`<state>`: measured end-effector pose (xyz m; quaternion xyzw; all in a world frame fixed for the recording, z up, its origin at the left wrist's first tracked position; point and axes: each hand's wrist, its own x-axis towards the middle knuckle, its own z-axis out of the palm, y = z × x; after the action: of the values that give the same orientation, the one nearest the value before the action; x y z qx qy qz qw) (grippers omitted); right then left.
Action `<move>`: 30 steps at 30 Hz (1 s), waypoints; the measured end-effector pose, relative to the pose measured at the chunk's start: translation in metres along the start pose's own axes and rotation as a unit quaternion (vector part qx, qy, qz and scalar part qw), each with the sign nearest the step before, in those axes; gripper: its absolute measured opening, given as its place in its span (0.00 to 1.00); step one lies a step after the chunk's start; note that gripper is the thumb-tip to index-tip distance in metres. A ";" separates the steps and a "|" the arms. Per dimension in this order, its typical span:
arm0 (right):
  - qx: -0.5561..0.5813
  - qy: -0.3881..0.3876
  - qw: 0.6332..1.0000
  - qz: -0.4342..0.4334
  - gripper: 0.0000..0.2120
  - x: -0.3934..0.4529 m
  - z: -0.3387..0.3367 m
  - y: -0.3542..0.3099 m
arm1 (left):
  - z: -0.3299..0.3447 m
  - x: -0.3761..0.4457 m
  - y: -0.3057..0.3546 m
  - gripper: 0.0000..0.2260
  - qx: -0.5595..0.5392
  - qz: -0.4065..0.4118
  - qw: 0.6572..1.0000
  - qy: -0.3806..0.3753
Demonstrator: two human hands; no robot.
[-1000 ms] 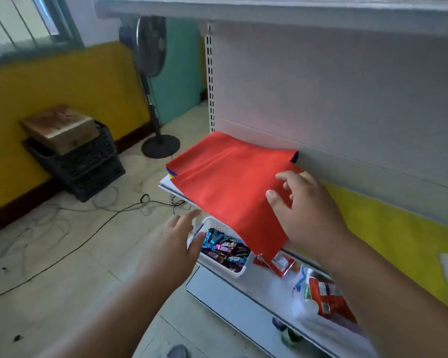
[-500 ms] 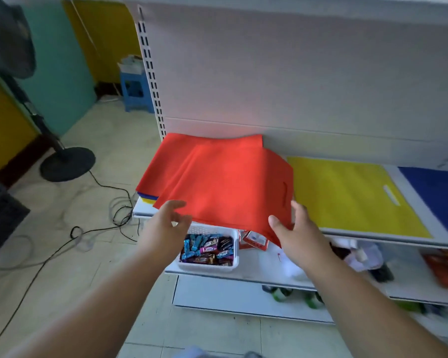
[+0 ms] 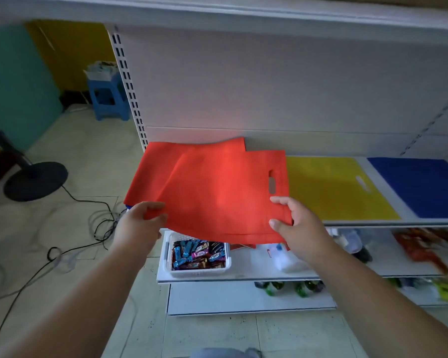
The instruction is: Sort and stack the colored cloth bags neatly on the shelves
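A red cloth bag point(image 3: 225, 192) with a cut-out handle lies askew on top of another red bag point(image 3: 161, 161) at the left end of the white shelf point(image 3: 367, 222). Its front edge hangs over the shelf lip. My left hand point(image 3: 140, 223) pinches its front left corner. My right hand point(image 3: 295, 223) grips its front right corner, thumb on top. To the right lie a flat yellow bag point(image 3: 331, 187) and then a blue bag point(image 3: 419, 187), each flat on the shelf.
Below sits a white basket of wrapped snacks point(image 3: 199, 254) on a lower shelf point(image 3: 256, 276) with other packets. A fan base point(image 3: 35, 180) and loose cables point(image 3: 98, 220) lie on the tiled floor at left. A blue stool point(image 3: 109, 99) stands behind.
The view has swung right and closer to the shelf. My left hand has come up and taken the bag's front left corner. My right hand slid to the front right corner and closed on it.
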<state>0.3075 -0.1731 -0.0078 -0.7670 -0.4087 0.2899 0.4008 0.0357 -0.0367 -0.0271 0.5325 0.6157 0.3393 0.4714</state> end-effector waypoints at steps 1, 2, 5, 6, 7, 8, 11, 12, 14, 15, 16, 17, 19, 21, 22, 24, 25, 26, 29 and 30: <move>-0.028 0.003 1.000 -0.014 0.21 -0.005 -0.003 0.001 | -0.002 0.001 -0.003 0.09 0.002 0.006 1.000 -0.012; -0.059 0.012 0.998 -0.025 0.20 -0.012 -0.006 0.002 | -0.003 0.000 -0.004 0.11 0.011 0.013 1.000 -0.026; -0.148 0.055 0.985 -0.065 0.20 -0.027 -0.012 0.009 | 0.000 -0.005 -0.012 0.12 0.069 0.014 0.993 -0.092; -0.172 0.066 0.980 -0.077 0.21 -0.034 -0.015 0.011 | 0.002 -0.012 -0.013 0.13 0.071 0.007 0.990 -0.121; -0.186 0.080 0.975 -0.089 0.21 -0.041 -0.020 0.012 | 0.007 -0.019 -0.015 0.14 0.067 0.008 0.988 -0.142; -0.197 0.094 0.971 -0.098 0.21 -0.048 -0.026 0.012 | 0.010 -0.026 -0.015 0.15 0.064 0.013 0.987 -0.149; -0.223 0.139 0.957 -0.120 0.21 -0.059 -0.055 0.016 | 0.032 -0.047 0.000 0.18 0.067 0.068 0.989 -0.109; -0.228 0.155 0.953 -0.127 0.21 -0.062 -0.067 0.021 | 0.043 -0.057 0.006 0.18 0.070 0.092 0.989 -0.095; -0.231 0.190 0.946 -0.124 0.21 -0.070 -0.098 0.033 | 0.070 -0.083 0.022 0.18 0.074 0.134 0.985 -0.080; -0.231 0.209 0.943 -0.117 0.21 -0.075 -0.115 0.040 | 0.086 -0.095 0.028 0.19 0.070 0.157 0.982 -0.079; -0.230 0.227 0.940 -0.111 0.21 -0.081 -0.134 0.049 | 0.103 -0.107 0.035 0.19 0.061 0.180 0.978 -0.084; -0.228 0.243 0.937 -0.105 0.21 -0.087 -0.155 0.061 | 0.124 -0.117 0.040 0.19 0.049 0.199 0.974 -0.092; -0.227 0.281 0.927 -0.098 0.21 -0.098 -0.203 0.087 | 0.173 -0.138 0.054 0.18 0.026 0.219 0.969 -0.111; -0.245 0.310 0.915 -0.082 0.20 -0.110 -0.258 0.118 | 0.234 -0.167 0.071 0.18 -0.003 0.220 0.967 -0.132; -0.246 0.325 0.910 -0.068 0.20 -0.116 -0.286 0.134 | 0.265 -0.183 0.082 0.18 -0.010 0.226 0.963 -0.143; -0.242 0.361 0.900 -0.042 0.19 -0.131 -0.343 0.163 | 0.328 -0.216 0.104 0.18 -0.014 0.250 0.953 -0.170; -0.239 0.372 0.896 -0.026 0.19 -0.140 -0.370 0.177 | 0.357 -0.230 0.113 0.18 -0.014 0.256 0.948 -0.187; -0.235 0.383 0.893 -0.012 0.20 -0.148 -0.395 0.189 | 0.383 -0.245 0.123 0.18 -0.016 0.261 0.943 -0.204; -0.231 0.406 0.884 0.017 0.20 -0.164 -0.464 0.223 | 0.456 -0.278 0.142 0.17 -0.009 0.275 0.932 -0.236; -0.230 0.409 0.883 0.030 0.20 -0.166 -0.482 0.235 | 0.478 -0.288 0.148 0.17 -0.004 0.278 0.929 -0.244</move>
<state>0.6906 -0.5787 0.0575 -0.9000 -0.2407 -0.1394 0.3357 0.5317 -0.3283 0.0166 0.7466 0.3073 0.3188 0.4965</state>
